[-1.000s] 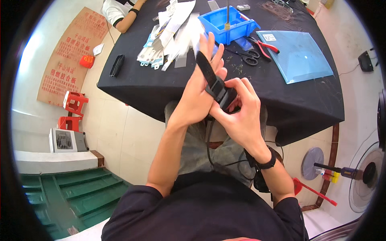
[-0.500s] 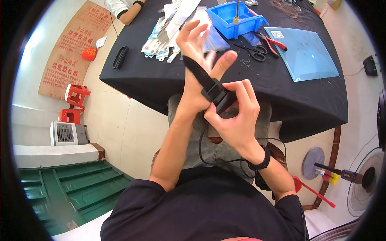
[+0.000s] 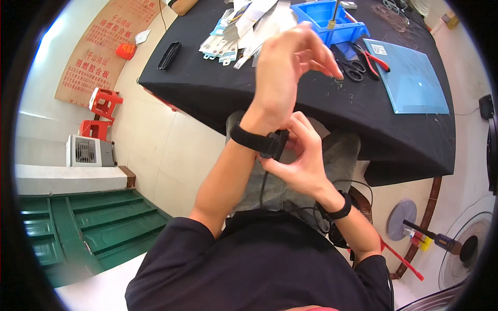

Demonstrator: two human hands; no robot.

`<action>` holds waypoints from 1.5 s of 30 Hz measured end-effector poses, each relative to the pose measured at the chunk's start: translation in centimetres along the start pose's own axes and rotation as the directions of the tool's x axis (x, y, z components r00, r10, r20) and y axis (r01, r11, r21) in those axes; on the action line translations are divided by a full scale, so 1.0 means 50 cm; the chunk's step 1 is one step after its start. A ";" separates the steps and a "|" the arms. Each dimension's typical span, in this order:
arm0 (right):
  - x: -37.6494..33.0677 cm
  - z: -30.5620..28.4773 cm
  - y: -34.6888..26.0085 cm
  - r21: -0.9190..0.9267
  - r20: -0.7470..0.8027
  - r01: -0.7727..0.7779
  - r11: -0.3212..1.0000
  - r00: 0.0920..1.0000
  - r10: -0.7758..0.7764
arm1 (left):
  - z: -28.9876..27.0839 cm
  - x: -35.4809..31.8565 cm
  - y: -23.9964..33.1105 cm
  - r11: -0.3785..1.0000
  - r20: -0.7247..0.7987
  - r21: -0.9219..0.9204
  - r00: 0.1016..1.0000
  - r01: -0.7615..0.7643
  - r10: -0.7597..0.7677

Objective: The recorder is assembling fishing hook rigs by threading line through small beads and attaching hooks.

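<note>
A black wrist strap (image 3: 251,139) with a small dark block on it circles my left wrist. My right hand (image 3: 301,158) pinches that block at the wrist's right side between thumb and fingers. Raised above the table's near edge, my left hand (image 3: 282,70) holds nothing; its fingers are loosely bent and apart. Another black band (image 3: 341,206) sits round my right wrist. A dark cable hangs from the strap's block toward my lap.
On the black-clothed table (image 3: 207,88) lie paper and plastic packets (image 3: 228,39), a blue bin (image 3: 332,33), black scissors (image 3: 354,71), red-handled pliers (image 3: 376,65), a blue folder (image 3: 415,83) and a black case (image 3: 169,56). A fan (image 3: 469,249) stands right. Another person's arm (image 3: 182,5) shows at the far edge.
The strap has slid from across my left hand down onto the wrist. My left hand has turned over, its fingers now bending right. My right hand has stayed at the strap's block.
</note>
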State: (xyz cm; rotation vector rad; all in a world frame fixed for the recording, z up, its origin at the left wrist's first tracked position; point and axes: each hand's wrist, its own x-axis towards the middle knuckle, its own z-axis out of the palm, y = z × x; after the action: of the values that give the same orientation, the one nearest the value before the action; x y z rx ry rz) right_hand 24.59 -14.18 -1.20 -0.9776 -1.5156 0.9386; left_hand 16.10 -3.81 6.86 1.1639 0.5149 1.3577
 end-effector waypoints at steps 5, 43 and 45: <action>-0.023 -0.035 0.041 0.356 0.472 -0.340 0.870 0.869 0.147 | 0.045 -0.038 0.020 0.411 0.522 0.652 0.770 -0.638 0.367; -0.036 -0.078 -0.076 0.076 0.788 -0.070 0.995 0.616 -0.017 | 0.095 -0.427 -0.105 0.423 0.931 0.304 0.174 -0.853 -0.320; -0.034 -0.080 -0.071 0.127 0.777 -0.034 0.991 0.625 -0.078 | 0.092 -0.430 -0.106 0.354 0.923 0.304 0.181 -0.884 -0.339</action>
State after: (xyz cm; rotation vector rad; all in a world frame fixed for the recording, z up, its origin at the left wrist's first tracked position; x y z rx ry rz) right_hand 28.38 -16.77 2.06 -0.4281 -2.1383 1.5538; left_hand 17.89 -24.19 -2.76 2.9842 -0.1396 0.1932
